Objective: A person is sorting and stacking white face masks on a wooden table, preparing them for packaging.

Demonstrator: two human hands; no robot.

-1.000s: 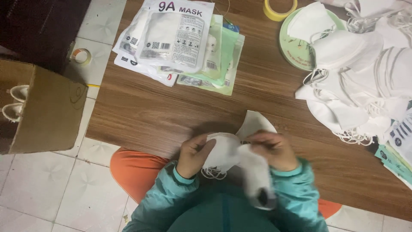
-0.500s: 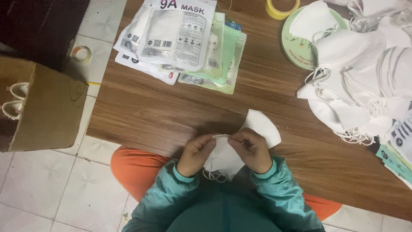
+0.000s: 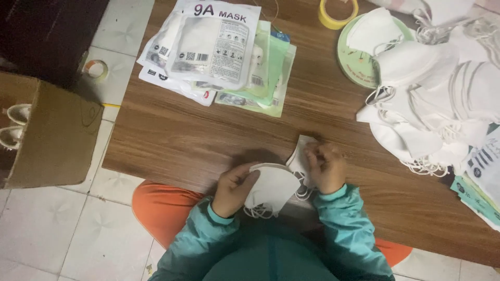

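Now the white mask (image 3: 273, 187) sits lower vs. 0.5 s ago, folded flat w/ loops dangling (near table (image 3: 208, 140) edge). Left hand (image 3: 234, 188) and right hand (image 3: 325, 167) both pinch it.

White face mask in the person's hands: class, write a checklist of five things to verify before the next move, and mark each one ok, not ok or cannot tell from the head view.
1. Left hand grips the folded white mask: ok.
2. Right hand holds the second white piece beside it: ok, though whether that piece is a separate mask cannot tell.
3. Ear loops hang free below the mask, untangled: cannot tell.
4. Bare wooden table lies ahead of the hands: ok.
5. Stack of packets and pile of loose masks lie apart from the hands: ok.
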